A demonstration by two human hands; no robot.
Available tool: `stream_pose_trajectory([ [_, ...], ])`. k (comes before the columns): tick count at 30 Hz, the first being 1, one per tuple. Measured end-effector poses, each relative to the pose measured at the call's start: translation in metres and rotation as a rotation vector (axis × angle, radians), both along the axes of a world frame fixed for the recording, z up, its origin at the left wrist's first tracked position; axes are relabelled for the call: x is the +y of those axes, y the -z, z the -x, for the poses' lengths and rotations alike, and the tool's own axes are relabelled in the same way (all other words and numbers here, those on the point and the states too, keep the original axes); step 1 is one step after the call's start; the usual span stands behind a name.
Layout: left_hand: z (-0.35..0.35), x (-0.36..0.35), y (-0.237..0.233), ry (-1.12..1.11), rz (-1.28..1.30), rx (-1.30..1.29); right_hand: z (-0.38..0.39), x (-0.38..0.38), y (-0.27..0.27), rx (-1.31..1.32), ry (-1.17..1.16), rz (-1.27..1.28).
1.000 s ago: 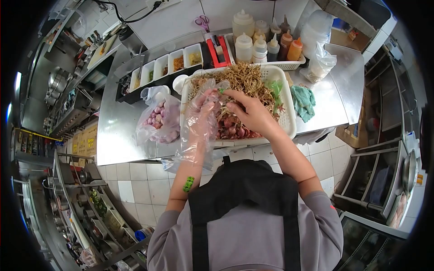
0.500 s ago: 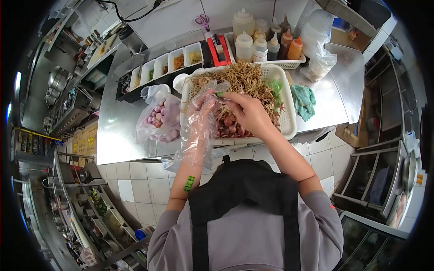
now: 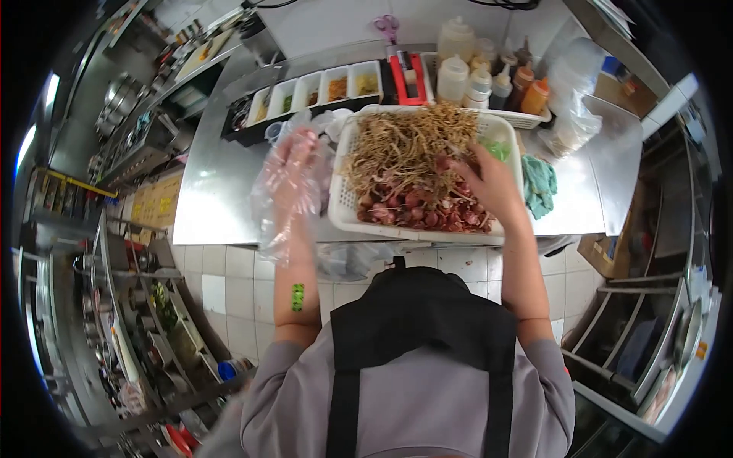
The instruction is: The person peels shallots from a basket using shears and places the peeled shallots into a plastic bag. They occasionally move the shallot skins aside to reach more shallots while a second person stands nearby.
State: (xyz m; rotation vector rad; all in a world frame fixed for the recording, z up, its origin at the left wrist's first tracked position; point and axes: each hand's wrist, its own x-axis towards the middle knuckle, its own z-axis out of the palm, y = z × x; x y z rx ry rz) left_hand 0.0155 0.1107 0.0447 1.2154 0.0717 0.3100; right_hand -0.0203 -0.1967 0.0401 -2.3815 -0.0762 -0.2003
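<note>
I see the right hand (image 3: pixel 495 185) bent at wiry, straw-brown stalks (image 3: pixel 412 133); I can't tell whether its fingers pinch any. The left hand (image 3: pixel 298 146), sheathed in crinkled clear plastic (image 3: pixel 267 183), is up beside the basket, its hold unclear to me. Papery red shallots (image 3: pixel 416 208) lie in that white perforated basket (image 3: pixel 427 235) on the steel counter (image 3: pixel 217 183). Yellow-marked cardboard (image 3: pixel 156 202) beyond is unreadable from here.
</note>
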Motion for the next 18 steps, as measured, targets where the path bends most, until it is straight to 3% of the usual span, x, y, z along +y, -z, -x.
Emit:
stream_pose_trajectory([
  [1,-0.004,0.019,-0.003,-0.024,-0.005,0.0,0.0,-0.01,0.006,-0.027,-0.041,0.049],
  [3,-0.011,0.052,-0.007,-0.098,-0.502,0.166,0.001,-0.026,0.015,-0.097,-0.112,0.159],
  [4,-0.021,0.075,0.003,-0.111,-0.503,0.172,0.002,-0.03,0.014,-0.095,-0.126,0.156],
  [6,-0.033,0.105,0.023,0.095,-0.947,0.358,0.005,-0.037,0.006,0.124,-0.133,0.383],
  [7,-0.032,0.107,0.028,0.014,-1.035,0.344,0.006,-0.039,0.004,0.109,-0.128,0.345],
  [11,-0.027,0.117,0.019,-0.057,-0.884,0.411,0.012,-0.042,-0.023,0.207,-0.017,0.393],
  [15,-0.016,0.11,0.006,-0.096,-0.965,0.476,0.004,-0.063,0.006,0.148,-0.076,0.519],
  [17,-0.012,0.1,-0.003,-0.128,-0.969,0.483,0.007,-0.067,-0.001,-0.063,-0.108,0.267],
  [18,-0.01,0.096,-0.006,-0.038,-0.923,0.451,0.008,-0.066,-0.007,-0.061,-0.11,0.268],
])
